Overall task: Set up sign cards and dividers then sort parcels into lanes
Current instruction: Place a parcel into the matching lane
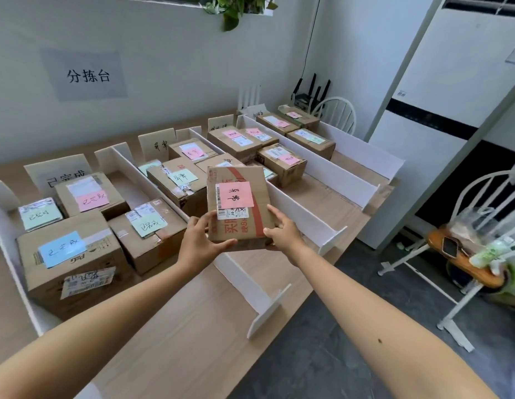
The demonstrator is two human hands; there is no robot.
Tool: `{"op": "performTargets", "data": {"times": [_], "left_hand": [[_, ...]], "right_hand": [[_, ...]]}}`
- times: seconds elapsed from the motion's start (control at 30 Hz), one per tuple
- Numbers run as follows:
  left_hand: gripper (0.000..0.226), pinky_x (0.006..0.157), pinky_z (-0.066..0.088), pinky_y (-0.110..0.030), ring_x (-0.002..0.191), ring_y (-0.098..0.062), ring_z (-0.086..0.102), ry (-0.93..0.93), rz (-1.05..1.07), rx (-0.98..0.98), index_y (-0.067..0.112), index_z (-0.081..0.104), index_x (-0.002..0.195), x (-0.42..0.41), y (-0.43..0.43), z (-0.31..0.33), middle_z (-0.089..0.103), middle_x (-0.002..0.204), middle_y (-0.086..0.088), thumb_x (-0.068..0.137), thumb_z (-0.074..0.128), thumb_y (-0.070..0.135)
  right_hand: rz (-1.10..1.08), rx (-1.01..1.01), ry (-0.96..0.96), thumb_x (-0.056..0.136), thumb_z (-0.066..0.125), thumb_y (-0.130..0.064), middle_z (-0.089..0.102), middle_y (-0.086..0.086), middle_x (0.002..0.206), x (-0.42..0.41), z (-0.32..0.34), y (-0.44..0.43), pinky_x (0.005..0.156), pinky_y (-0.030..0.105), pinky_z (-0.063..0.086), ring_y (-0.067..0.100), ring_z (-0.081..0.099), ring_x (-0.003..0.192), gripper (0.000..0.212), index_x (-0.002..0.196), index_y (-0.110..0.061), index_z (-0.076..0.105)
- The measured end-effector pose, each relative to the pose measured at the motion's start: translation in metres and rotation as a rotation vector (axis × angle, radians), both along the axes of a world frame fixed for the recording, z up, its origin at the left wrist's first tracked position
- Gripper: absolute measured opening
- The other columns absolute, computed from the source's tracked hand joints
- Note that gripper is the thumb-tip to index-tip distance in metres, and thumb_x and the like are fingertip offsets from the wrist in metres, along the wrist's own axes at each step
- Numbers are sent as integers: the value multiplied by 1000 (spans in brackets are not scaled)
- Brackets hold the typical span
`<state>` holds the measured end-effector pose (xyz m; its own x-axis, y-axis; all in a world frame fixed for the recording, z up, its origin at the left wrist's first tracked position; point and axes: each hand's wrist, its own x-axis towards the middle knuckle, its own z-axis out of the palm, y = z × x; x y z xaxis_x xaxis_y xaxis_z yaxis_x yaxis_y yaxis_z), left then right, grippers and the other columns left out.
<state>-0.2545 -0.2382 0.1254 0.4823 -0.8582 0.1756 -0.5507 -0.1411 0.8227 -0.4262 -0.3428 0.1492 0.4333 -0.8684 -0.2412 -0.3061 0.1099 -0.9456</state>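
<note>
Parcel (259, 214) w/ pink note (234, 194) over divider (302, 223); L hand (201, 240) + R hand (283, 233) grip near edge.

A pale grey wall (164, 53) runs behind a long light-wood table (193, 326). A printed paper sign (86, 74) is taped to the wall, and green plant leaves (239, 7) hang in from above. A black cable (311, 38) drops to what looks like a router (303, 97) with upright antennas. One white spindle-back chair (341, 110) stands at the table's far end, another with a wooden seat (475, 267) on the dark grey floor (322, 355), beside a tall white cabinet (440, 96). The light is soft and even.
</note>
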Motion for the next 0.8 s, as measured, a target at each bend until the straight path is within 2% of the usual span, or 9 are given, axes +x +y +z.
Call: {"op": "performTargets", "data": {"times": [0.1, 0.23, 0.33, 0.4, 0.53, 0.8], "left_hand": [[82, 92, 52, -37, 111, -21, 51, 3, 21, 2, 22, 45, 136, -17, -16, -5, 43, 114, -3, 65, 84, 37], [80, 91, 53, -38, 108, -20, 52, 7, 58, 2, 22, 46, 135, -39, -37, -11, 44, 112, -3, 66, 84, 36], [81, 89, 54, -37, 105, -19, 53, -5, 95, -3, 21, 46, 135, -55, -55, -13, 44, 111, -3, 65, 84, 37], [81, 90, 53, -36, 104, -17, 53, -4, 102, 5, 21, 45, 136, -63, -64, -14, 44, 111, -2, 66, 84, 35], [80, 91, 51, -32, 103, -16, 53, -46, 117, 18, 19, 44, 137, -81, -83, -18, 45, 110, -2, 69, 83, 28], [79, 89, 52, -34, 104, -22, 57, -107, 171, 85, 14, 46, 136, -104, -105, -24, 52, 112, -7, 68, 84, 29]], "right_hand": [[28, 11, 6, 92, 50, -2, 50, 3, 137, -15, 1, -22, 75, 32, 57, 23, 52, 119, 65, 147, -31, 32], [80, 28, 9, 92, 48, 1, 48, 0, 137, -34, 1, -50, 83, 40, 56, 25, 51, 121, 66, 148, -30, 32], [108, 40, 3, 91, 47, 2, 49, -1, 132, -47, 4, -74, 85, 43, 56, 25, 52, 118, 66, 147, -30, 34], [137, 28, 16, 90, 48, 2, 50, 0, 135, -53, 4, -88, 85, 44, 56, 24, 53, 118, 67, 147, -29, 33], [192, 51, 25, 90, 47, 4, 49, -1, 139, -71, 4, -117, 85, 44, 54, 24, 54, 118, 67, 148, -28, 33], [278, 95, 34, 90, 50, 3, 49, 6, 138, -91, -9, -154, 87, 43, 56, 26, 56, 116, 68, 148, -28, 33]]}}
